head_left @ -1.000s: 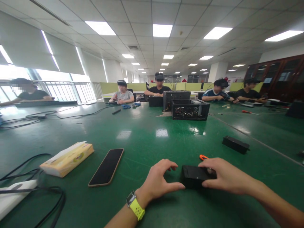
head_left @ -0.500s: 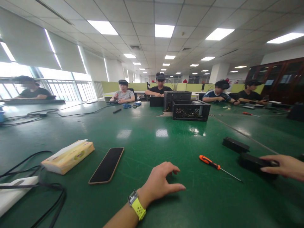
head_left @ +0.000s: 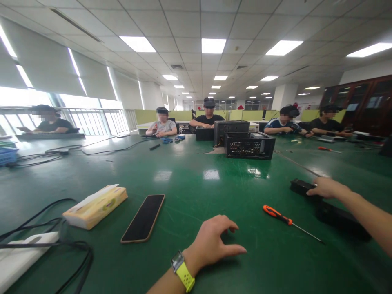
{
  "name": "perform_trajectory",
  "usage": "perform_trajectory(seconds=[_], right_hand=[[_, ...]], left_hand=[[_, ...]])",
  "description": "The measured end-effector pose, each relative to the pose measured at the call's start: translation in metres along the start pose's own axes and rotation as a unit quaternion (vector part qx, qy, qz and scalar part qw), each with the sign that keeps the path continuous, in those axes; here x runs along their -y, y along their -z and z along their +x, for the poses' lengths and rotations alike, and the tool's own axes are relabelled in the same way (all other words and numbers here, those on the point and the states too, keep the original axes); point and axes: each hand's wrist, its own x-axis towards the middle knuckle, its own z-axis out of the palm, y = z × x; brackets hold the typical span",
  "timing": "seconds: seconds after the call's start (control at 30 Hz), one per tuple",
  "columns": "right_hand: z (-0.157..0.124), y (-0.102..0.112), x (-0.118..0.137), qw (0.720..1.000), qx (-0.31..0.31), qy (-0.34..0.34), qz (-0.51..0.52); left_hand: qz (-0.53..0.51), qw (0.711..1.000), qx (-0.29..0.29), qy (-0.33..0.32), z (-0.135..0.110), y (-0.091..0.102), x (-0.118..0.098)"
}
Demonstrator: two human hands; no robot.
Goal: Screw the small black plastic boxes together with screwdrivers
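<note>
My left hand (head_left: 214, 241) rests on the green table (head_left: 190, 183) with its fingers curled and apart, holding nothing; a yellow-strapped watch (head_left: 183, 272) is on its wrist. My right hand (head_left: 325, 188) is stretched out to the right, its fingers curled over the near end of a far black box (head_left: 300, 186). A second black box (head_left: 339, 218) lies on the table just below my right forearm. An orange-handled screwdriver (head_left: 277, 215) lies between my two hands, tip pointing right.
A dark phone (head_left: 143, 218) and a tissue box (head_left: 96, 206) lie to the left. A white power strip (head_left: 24, 255) with black cables sits at the near left edge. Open black computer cases (head_left: 249, 145) stand mid-table. Several people sit along the far side.
My right hand carried the black box from in front of me to the right, set it down, and moved on to the farther black box. The screwdriver came into view. My left hand stayed put.
</note>
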Motion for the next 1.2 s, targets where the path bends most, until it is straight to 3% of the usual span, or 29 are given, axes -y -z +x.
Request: perform_trajectory(seconds=[0.1,0.2,0.3,0.37,0.5,0.63,0.77,0.87,0.97,1.03,1.2], right_hand=[[-0.003,-0.003,0.027,0.992,0.107,0.045,-0.058],[-0.023,-0.009,0.074,0.975,0.164,0.123,-0.086],[-0.064,-0.018,0.131,0.948,0.223,0.209,-0.086],[-0.095,-0.024,0.165,0.903,0.29,0.295,-0.116],[-0.139,-0.041,0.201,0.876,0.312,0.34,-0.141],[-0.143,-0.052,0.202,0.864,0.358,0.337,-0.106],[-0.129,-0.045,0.193,0.875,0.381,0.293,0.053],[-0.119,-0.038,0.184,0.895,0.303,0.177,0.275],[-0.111,-0.035,0.174,0.865,0.173,0.067,0.466],[-0.107,-0.032,0.168,0.868,0.127,0.051,0.476],[-0.095,-0.029,0.151,0.902,0.117,0.03,0.414]], left_hand=[[0.008,1.0,-0.009,-0.002,0.001,0.0,-0.001],[0.011,0.999,-0.038,0.0,0.002,0.001,-0.004],[0.01,0.997,-0.071,0.009,0.003,0.003,-0.005],[0.012,0.997,-0.078,0.016,0.003,0.002,-0.004],[0.022,0.998,-0.053,0.022,0.003,0.001,-0.002],[0.04,0.998,-0.034,0.046,0.004,0.0,-0.002],[0.032,0.998,-0.035,0.048,0.004,0.002,-0.002],[0.027,0.998,-0.037,0.04,0.004,0.003,-0.004],[0.018,0.998,-0.044,0.033,0.004,0.004,-0.007],[0.015,0.998,-0.049,0.029,0.004,0.004,-0.008],[0.013,0.999,-0.049,0.02,0.004,0.004,-0.007]])
